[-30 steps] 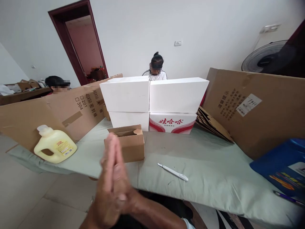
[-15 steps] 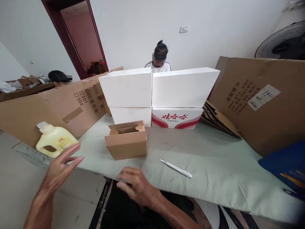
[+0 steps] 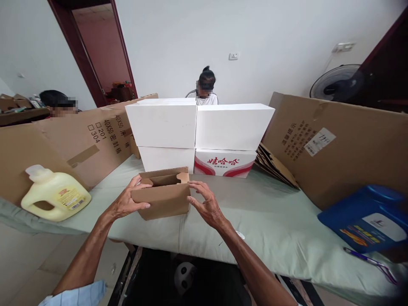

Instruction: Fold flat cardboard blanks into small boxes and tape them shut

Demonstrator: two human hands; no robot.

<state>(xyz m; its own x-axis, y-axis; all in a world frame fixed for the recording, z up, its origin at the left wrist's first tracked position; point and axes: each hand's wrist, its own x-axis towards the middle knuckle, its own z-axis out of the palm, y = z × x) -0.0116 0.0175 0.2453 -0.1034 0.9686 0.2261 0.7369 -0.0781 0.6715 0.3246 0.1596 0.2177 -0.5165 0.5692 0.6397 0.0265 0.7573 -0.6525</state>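
A small brown cardboard box (image 3: 162, 202) with an opening at its top stands on the cloth-covered table, between my two hands. My left hand (image 3: 127, 202) grips its left end, thumb along the front face and fingers around the upper corner. At the opposite end, my right hand (image 3: 207, 204) holds the box with fingertips and thumb against the right edge. Inside flaps show, but the bottom is hidden. The white end of a scalpel (image 3: 240, 235) peeks out beside my right forearm, which covers the rest.
Stacked white cartons (image 3: 234, 127) stand behind the box. A yellow detergent jug (image 3: 72, 197) is at left and a blue jug (image 3: 363, 219) at right, near a purple pen-like object (image 3: 360, 254). Large cardboard sheets (image 3: 350, 161) wall both sides. A person (image 3: 204, 100) sits beyond the cartons.
Both hands have moved in to the cardboard box, my left from beside the yellow jug, my right from the table's front edge. The view has shifted, bringing more of the blue jug in.
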